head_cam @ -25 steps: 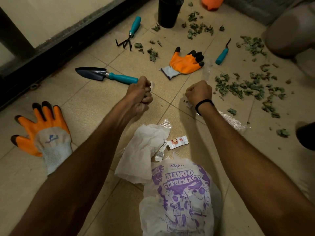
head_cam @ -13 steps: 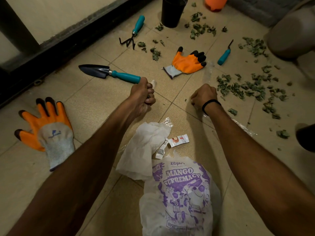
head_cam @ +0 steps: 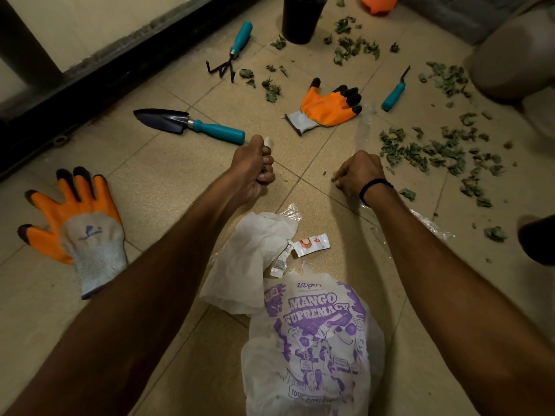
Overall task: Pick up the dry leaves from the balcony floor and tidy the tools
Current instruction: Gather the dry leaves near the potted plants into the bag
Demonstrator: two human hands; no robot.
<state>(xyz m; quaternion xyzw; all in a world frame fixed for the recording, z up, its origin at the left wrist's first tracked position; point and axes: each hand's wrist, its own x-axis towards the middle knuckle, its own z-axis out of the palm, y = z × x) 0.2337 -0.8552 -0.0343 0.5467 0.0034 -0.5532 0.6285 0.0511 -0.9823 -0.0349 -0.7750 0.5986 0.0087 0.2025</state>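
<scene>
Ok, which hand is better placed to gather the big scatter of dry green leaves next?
Right. The right hand sits low, just beside the scatter of dry green leaves; the left hand is farther off, by the teal-handled black trowel, and grips a pale scrap.

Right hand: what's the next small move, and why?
Probably close the pinch on the leaf crumb at the right hand's fingertips and lift it. The fingers are curled down right at it, though a firm grip isn't visible. The left hand is fisted around scraps, and the big leaf pile lies just beyond.
</scene>
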